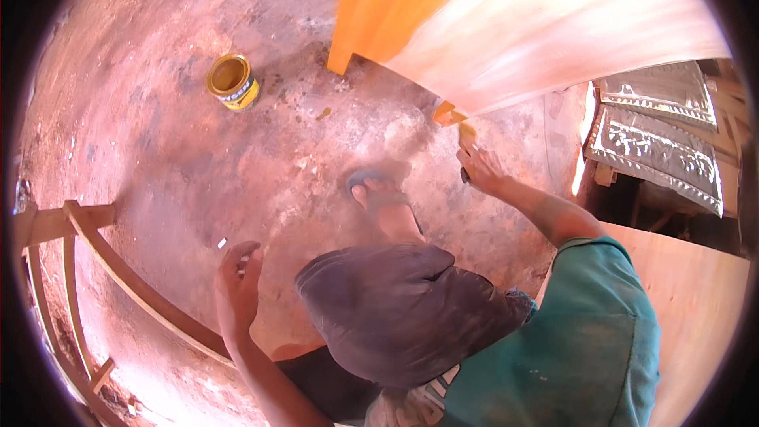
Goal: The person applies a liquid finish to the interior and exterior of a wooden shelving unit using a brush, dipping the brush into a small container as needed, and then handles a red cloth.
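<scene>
My right hand point(482, 168) is closed round a paintbrush point(467, 136), its bristle end yellow-orange. The brush is at the lower corner of a large wooden panel point(545, 28), close to a small orange-coated foot point(447, 114). Bright orange covers the panel's left part, while the rest is pale and bare-looking. Low at the left, my left hand point(239, 277) hangs over the floor with loosely bent fingers and the thumb apart. I see nothing held in it. A small white piece point(222, 243) shows just beyond its fingertips, apparently on the floor.
An uncovered paint can point(229, 79) with a yellow label stands on the stained floor point(182, 142), beside dark drips. A wooden frame point(142, 289) curves along the left. Silvery wrapped panels point(656, 146) lie stacked at the right, above a plywood sheet point(684, 300). My foot point(383, 198) is in the middle.
</scene>
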`<state>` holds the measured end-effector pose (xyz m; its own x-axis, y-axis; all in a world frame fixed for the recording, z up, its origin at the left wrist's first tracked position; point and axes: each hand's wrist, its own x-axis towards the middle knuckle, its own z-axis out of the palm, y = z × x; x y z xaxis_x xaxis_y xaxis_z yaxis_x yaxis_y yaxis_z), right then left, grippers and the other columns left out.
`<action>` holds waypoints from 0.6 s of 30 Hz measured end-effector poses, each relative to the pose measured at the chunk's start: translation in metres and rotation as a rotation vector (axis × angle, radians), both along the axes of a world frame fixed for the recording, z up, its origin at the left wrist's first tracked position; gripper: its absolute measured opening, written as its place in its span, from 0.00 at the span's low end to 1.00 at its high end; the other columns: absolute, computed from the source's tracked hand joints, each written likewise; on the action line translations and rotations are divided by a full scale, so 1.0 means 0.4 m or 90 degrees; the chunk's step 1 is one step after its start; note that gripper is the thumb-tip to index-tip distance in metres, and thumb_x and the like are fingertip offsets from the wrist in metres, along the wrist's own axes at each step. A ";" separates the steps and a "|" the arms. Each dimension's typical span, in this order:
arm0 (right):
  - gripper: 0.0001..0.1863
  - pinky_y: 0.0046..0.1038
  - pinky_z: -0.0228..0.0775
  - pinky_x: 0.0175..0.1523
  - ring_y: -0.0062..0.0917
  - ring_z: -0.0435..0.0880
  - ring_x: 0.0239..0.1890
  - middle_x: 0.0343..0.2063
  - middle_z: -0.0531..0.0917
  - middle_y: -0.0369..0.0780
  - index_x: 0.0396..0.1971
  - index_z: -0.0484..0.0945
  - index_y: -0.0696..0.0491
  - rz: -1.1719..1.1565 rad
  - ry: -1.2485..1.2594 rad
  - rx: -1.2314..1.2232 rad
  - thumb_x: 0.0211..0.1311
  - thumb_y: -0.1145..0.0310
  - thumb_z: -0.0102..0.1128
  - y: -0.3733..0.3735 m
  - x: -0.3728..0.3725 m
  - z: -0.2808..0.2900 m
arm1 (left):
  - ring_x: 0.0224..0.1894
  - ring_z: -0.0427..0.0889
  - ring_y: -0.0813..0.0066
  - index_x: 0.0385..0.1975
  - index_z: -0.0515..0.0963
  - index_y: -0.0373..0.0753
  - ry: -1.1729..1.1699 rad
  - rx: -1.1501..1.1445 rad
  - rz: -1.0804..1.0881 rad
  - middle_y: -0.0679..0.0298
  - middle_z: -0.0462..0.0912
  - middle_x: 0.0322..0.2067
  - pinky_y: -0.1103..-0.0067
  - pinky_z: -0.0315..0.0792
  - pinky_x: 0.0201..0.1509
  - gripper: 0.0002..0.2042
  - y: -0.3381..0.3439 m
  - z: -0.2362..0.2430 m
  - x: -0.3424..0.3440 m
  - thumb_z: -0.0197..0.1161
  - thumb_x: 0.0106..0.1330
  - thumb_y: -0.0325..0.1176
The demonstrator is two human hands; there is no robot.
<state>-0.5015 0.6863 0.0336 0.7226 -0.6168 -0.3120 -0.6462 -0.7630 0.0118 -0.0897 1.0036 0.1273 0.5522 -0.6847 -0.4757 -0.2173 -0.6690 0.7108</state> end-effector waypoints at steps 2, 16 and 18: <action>0.13 0.47 0.76 0.37 0.46 0.81 0.42 0.44 0.75 0.49 0.35 0.75 0.55 -0.010 -0.022 0.015 0.49 0.71 0.64 -0.022 0.046 0.022 | 0.37 0.79 0.67 0.46 0.81 0.35 -0.020 0.001 -0.009 0.58 0.83 0.42 0.73 0.73 0.42 0.15 0.003 -0.003 0.000 0.59 0.68 0.38; 0.12 0.51 0.73 0.34 0.49 0.82 0.31 0.41 0.77 0.53 0.37 0.73 0.56 0.018 -0.059 -0.005 0.52 0.72 0.61 -0.011 0.024 -0.077 | 0.40 0.80 0.65 0.47 0.81 0.35 -0.006 0.006 0.016 0.57 0.84 0.43 0.71 0.73 0.47 0.16 0.026 -0.037 0.021 0.58 0.68 0.40; 0.13 0.50 0.73 0.34 0.48 0.82 0.31 0.40 0.77 0.53 0.38 0.72 0.57 -0.071 0.071 0.002 0.53 0.72 0.60 -0.018 0.055 -0.049 | 0.40 0.80 0.64 0.47 0.81 0.35 -0.003 0.023 0.015 0.57 0.84 0.43 0.71 0.73 0.47 0.16 0.021 -0.026 0.020 0.58 0.68 0.40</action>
<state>-0.4794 0.6791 0.0138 0.6100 -0.6905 -0.3887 -0.7223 -0.6863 0.0857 -0.0818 1.0118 0.1171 0.5700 -0.6540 -0.4974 -0.2047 -0.6993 0.6849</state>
